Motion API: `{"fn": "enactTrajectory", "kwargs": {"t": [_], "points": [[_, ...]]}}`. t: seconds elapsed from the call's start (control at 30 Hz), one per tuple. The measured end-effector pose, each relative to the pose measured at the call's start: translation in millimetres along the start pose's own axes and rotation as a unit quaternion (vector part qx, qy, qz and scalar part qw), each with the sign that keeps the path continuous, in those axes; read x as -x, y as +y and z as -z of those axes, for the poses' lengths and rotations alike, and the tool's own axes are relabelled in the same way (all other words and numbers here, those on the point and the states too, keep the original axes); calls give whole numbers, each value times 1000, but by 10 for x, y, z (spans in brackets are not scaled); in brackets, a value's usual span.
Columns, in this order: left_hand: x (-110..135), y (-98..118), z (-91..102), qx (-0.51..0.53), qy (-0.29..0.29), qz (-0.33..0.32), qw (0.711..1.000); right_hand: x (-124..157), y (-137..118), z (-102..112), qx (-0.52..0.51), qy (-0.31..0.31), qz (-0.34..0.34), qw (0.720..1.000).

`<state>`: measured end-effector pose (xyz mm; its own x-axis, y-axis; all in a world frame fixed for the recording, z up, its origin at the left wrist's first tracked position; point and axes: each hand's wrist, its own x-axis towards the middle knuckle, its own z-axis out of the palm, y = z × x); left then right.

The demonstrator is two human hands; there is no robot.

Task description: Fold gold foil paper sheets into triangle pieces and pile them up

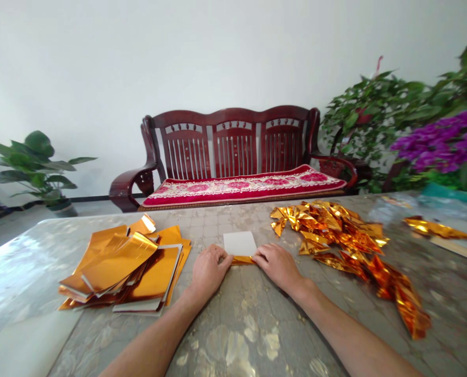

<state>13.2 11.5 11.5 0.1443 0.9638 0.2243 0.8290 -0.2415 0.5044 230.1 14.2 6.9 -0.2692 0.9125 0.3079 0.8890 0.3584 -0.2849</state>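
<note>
A sheet of gold foil paper (239, 244) lies white side up on the table, its near edge folded over so a narrow gold strip shows. My left hand (211, 267) pinches the left end of that fold between thumb and fingers. At the right end, my right hand (277, 265) grips the same fold with its fingers closed. Left of my hands is a loose stack of flat gold foil sheets (119, 262). To the right spreads a heap of folded gold foil pieces (335, 230), pointed and shiny.
The table (233, 324) has a patterned grey cover. Beyond it stands a dark red wooden bench (233, 141) with a red floral cushion (245, 184). A potted plant (41, 162) is at left; purple flowers (441, 140) and clear plastic (392, 207) are at right.
</note>
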Motion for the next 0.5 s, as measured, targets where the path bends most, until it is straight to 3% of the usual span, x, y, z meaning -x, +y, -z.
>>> {"fn": "enactTrajectory", "kwargs": {"t": [0.5], "points": [[-6, -8, -18, -12, -11, 0, 1000, 4, -6, -4, 10, -4, 2, 1000]]}}
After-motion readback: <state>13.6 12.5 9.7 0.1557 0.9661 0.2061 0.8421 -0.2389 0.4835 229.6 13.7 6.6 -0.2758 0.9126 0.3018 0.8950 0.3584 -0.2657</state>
